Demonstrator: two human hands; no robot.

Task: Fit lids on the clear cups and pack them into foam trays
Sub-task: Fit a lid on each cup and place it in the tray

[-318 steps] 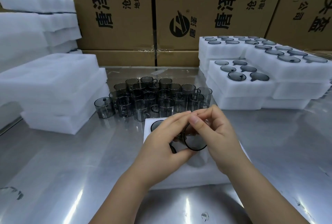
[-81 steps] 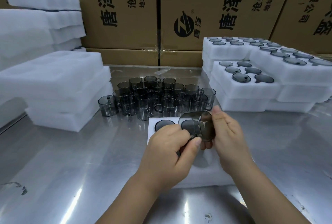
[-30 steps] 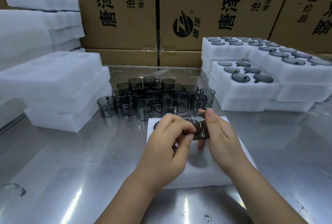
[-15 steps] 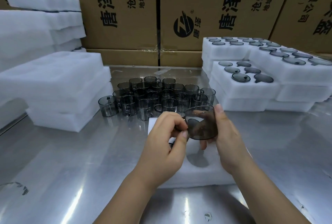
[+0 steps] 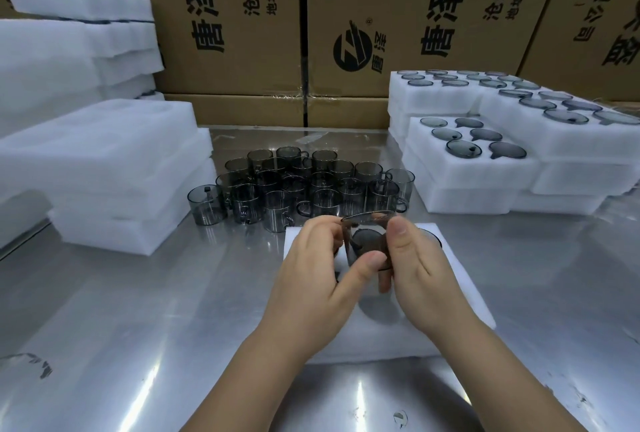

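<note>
Smoky-clear cup point(image 5: 363, 241), count 1, gripped by 2 hands at frame centre, above white foam tray point(image 5: 460, 289).
Left hand point(image 5: 311, 272) and right hand point(image 5: 419, 269) both curl round it. About 20 loose cups point(image 5: 311, 186) behind; 6 lidded cups point(image 5: 464, 147) in right tray point(image 5: 485, 172). Versus 0.5 s earlier: thumbs cover more of cup.

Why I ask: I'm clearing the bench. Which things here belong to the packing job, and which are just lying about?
Job in hand:
cup, gripped by the left hand and right hand
tray under the hands
loose cups
packed trays
spare foam

Lying about:
boxes at the back, not being handled
</note>
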